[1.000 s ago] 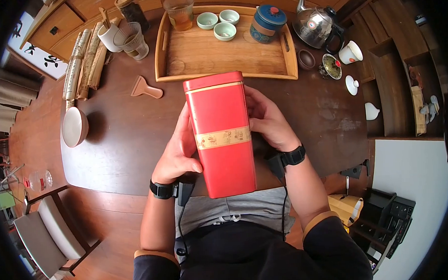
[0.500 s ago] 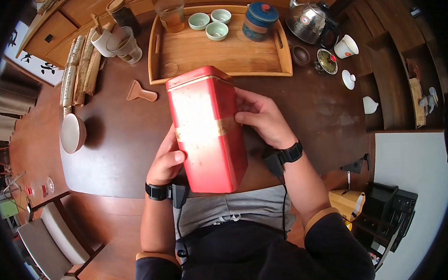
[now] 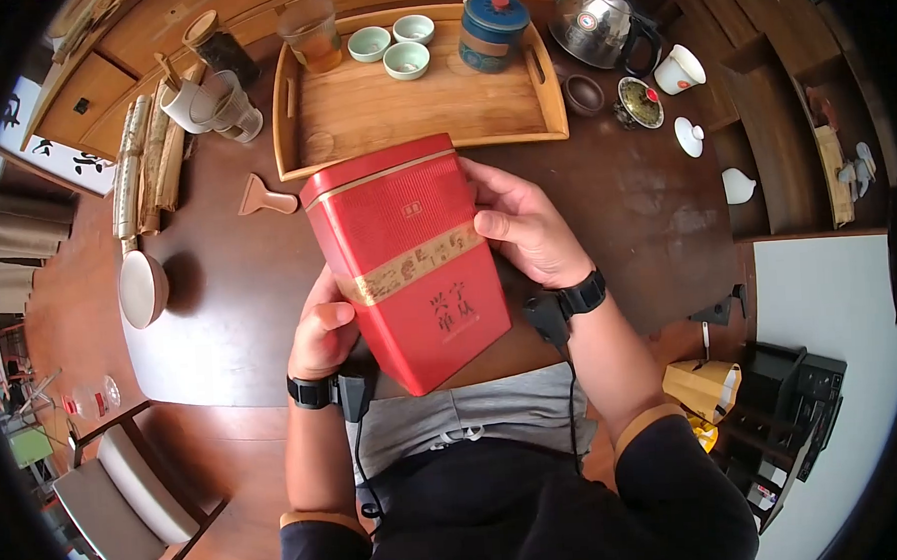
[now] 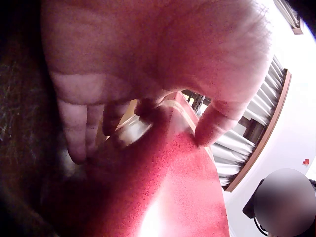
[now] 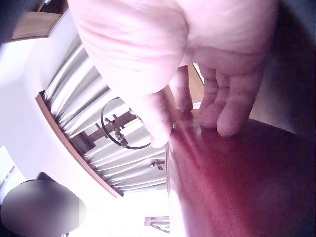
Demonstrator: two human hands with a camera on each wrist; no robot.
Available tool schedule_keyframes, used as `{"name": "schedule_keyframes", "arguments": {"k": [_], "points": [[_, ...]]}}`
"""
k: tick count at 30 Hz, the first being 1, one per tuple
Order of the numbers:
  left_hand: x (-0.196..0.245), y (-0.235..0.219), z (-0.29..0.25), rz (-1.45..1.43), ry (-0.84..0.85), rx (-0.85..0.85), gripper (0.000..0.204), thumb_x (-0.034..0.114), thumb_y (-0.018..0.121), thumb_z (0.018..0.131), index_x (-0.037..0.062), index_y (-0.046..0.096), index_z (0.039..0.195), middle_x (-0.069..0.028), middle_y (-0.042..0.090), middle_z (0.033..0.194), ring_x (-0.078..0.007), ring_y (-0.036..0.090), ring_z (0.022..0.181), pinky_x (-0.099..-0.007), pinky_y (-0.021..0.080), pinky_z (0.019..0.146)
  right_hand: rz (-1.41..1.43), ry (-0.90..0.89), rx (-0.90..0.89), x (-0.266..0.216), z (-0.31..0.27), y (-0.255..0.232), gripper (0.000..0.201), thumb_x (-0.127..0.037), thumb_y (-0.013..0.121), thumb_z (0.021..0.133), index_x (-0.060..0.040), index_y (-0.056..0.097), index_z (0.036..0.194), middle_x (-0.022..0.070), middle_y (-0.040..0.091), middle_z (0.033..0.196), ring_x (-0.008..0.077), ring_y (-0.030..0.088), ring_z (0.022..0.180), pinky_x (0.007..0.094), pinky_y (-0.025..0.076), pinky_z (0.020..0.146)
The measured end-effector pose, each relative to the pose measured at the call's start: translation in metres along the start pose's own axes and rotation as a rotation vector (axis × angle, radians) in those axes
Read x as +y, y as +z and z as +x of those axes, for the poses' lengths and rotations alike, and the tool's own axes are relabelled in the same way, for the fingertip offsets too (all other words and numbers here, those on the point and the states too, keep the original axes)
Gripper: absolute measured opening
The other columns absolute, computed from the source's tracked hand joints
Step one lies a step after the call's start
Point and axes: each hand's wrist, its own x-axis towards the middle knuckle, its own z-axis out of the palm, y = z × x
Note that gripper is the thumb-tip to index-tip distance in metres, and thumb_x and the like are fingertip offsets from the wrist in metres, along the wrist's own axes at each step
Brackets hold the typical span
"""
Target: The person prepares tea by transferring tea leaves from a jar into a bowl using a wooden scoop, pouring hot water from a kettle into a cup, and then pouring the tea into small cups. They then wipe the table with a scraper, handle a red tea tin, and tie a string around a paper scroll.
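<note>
A tall red tin (image 3: 401,332) with a gold picture band, dark Chinese characters and a closed lid is held between both hands over the table's near side. It stands tilted, its printed face toward the head camera. My left hand (image 3: 321,331) grips its left edge, thumb on the near side, the other fingers mostly hidden behind. At the upper right edge my right hand (image 3: 528,231) holds it, thumb on the front face beside the band and fingers behind. Both wrist views show thumb and fingers on opposite sides of a corner of the tin.
Beyond the tin lies a wooden tray (image 3: 411,111) with three pale green cups, a blue jar (image 3: 495,38) and a glass of tea. A steel kettle (image 3: 598,28) and lidded cup stand right. Bamboo scrolls (image 3: 148,163), a brown scraper (image 3: 265,196) and a bowl (image 3: 144,290) lie left.
The tin has turned in the hands, from a plain red face to the face with characters, and now leans to the left. Both hands keep hold of it. The head view has shifted slightly.
</note>
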Motion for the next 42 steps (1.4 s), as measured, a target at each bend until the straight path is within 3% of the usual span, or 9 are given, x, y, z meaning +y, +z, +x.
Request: {"name": "schedule_keyframes", "arguments": {"k": [7, 19, 22, 25, 28, 34, 36, 39, 42], "points": [[0.002, -0.003, -0.001, 0.019, -0.028, -0.031, 0.097, 0.035, 0.07, 0.075, -0.004, 0.035, 0.158, -0.0168, 0.052, 0.153, -0.0279, 0.051, 0.141, -0.0397, 0.038, 0.118, 0.005, -0.012, -0.023, 0.0, 0.0, -0.002, 0.07, -0.019, 0.077, 0.096, 0.0, 0.046, 0.156, 0.0054, 0.069, 0.119, 0.0137, 0.066, 0.108, 0.0288, 0.053, 0.093], [0.002, -0.002, -0.001, 0.024, -0.029, -0.039, 0.095, 0.034, 0.068, 0.076, -0.0039, 0.035, 0.157, -0.017, 0.053, 0.153, -0.0282, 0.051, 0.141, -0.0403, 0.038, 0.118, 0.0, 0.002, -0.01, 0.002, 0.0, -0.005, 0.07, -0.02, 0.078, 0.096, -0.0002, 0.047, 0.155, 0.0055, 0.069, 0.118, 0.0132, 0.067, 0.104, 0.0269, 0.053, 0.088], [0.001, 0.001, 0.001, 0.006, -0.005, -0.003, 0.098, 0.041, 0.077, 0.075, -0.0043, 0.042, 0.154, -0.0181, 0.058, 0.148, -0.0307, 0.058, 0.134, -0.0421, 0.044, 0.115, 0.006, 0.001, -0.009, 0.001, 0.0, -0.004, 0.069, -0.02, 0.078, 0.096, -0.0003, 0.047, 0.155, 0.0057, 0.069, 0.12, 0.0134, 0.067, 0.105, 0.0273, 0.054, 0.089], [0.002, 0.003, 0.001, 0.008, -0.013, -0.016, 0.099, 0.041, 0.077, 0.075, -0.0039, 0.04, 0.155, -0.0181, 0.056, 0.15, -0.0305, 0.057, 0.136, -0.0425, 0.043, 0.116, 0.024, 0.001, -0.013, 0.003, 0.001, -0.005, 0.068, -0.02, 0.077, 0.096, -0.0002, 0.048, 0.154, 0.0063, 0.068, 0.123, 0.0145, 0.066, 0.109, 0.03, 0.053, 0.095], [0.002, 0.002, 0.001, -0.006, -0.005, -0.071, 0.094, 0.034, 0.07, 0.079, -0.0033, 0.035, 0.158, -0.0156, 0.051, 0.155, -0.0267, 0.05, 0.142, -0.04, 0.037, 0.119, 0.042, -0.001, -0.017, 0.003, 0.0, -0.005, 0.066, -0.02, 0.076, 0.097, 0.0014, 0.049, 0.153, 0.0088, 0.067, 0.13, 0.0172, 0.065, 0.118, 0.0336, 0.051, 0.104], [0.007, 0.008, -0.005, 0.046, 0.007, -0.044, 0.108, 0.03, 0.081, 0.077, 0.0019, 0.025, 0.165, -0.0123, 0.045, 0.16, -0.0248, 0.043, 0.148, -0.0399, 0.031, 0.123, 0.048, 0.052, 0.025, 0.002, 0.0, -0.003, 0.057, -0.02, 0.068, 0.104, 0.0047, 0.049, 0.151, 0.0125, 0.063, 0.142, 0.0202, 0.062, 0.127, 0.0349, 0.048, 0.11], [0.01, 0.014, -0.002, 0.025, 0.034, -0.093, 0.118, 0.023, 0.088, 0.078, 0.005, 0.016, 0.169, -0.0111, 0.036, 0.167, -0.0241, 0.034, 0.154, -0.0418, 0.026, 0.126, 0.04, 0.073, 0.054, 0.009, 0.001, -0.008, 0.054, -0.018, 0.065, 0.105, 0.0049, 0.048, 0.152, 0.0123, 0.062, 0.143, 0.0201, 0.062, 0.127, 0.0349, 0.048, 0.11], [0.013, 0.02, 0.003, -0.001, 0.085, -0.195, 0.127, 0.01, 0.089, 0.078, 0.0089, 0.002, 0.17, -0.0146, 0.015, 0.176, -0.0273, 0.024, 0.16, -0.0454, 0.027, 0.126, -0.005, 0.123, 0.061, 0.013, 0.006, -0.01, 0.051, -0.013, 0.06, 0.107, 0.0058, 0.046, 0.153, 0.0124, 0.061, 0.145, 0.0203, 0.06, 0.131, 0.0356, 0.047, 0.112], [0.007, 0.015, 0.009, 0.021, 0.131, -0.255, 0.129, 0.011, 0.091, 0.078, 0.0116, 0.001, 0.17, -0.0149, 0.012, 0.176, -0.0299, 0.023, 0.16, -0.0481, 0.033, 0.123, -0.032, 0.144, 0.06, 0.013, 0.006, -0.01, 0.051, -0.011, 0.059, 0.107, 0.0058, 0.046, 0.153, 0.0129, 0.06, 0.145, 0.021, 0.06, 0.132, 0.0363, 0.047, 0.112]]}}
